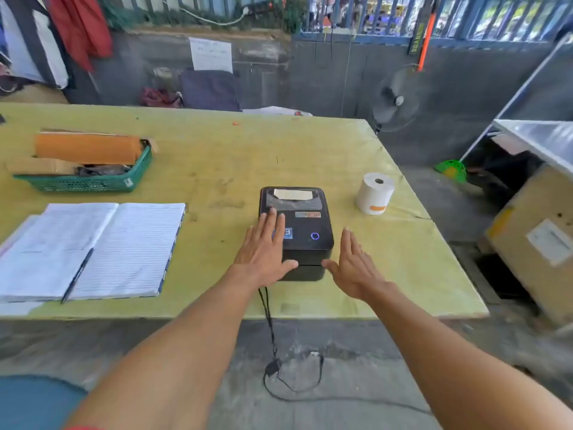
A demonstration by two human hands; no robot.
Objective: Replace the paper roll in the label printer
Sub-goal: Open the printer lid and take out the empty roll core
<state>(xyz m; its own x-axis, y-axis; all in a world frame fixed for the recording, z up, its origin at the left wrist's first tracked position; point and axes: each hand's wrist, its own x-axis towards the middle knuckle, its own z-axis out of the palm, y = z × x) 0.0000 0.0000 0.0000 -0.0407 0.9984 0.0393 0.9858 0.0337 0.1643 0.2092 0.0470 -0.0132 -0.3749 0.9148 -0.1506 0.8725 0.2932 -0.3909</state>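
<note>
A black label printer point(305, 223) sits near the front of the yellow-green table point(217, 169), lid closed, with a blue ring light lit on top. My left hand point(263, 248) lies flat on the printer's left top and side, fingers spread, thumb at its front edge. Just right of the printer, my right hand point(353, 263) hovers open, its thumb close to the front right corner. A white paper roll point(374, 193) with an orange sticker stands upright on the table, behind and to the right of the printer.
An open lined notebook point(102, 246) with a pen point(77, 276) lies at the left. A green basket point(90, 178) holding an orange roll stands behind it. The printer's black cable point(269, 324) hangs over the front edge to the floor. A cardboard box point(539, 240) stands at the right.
</note>
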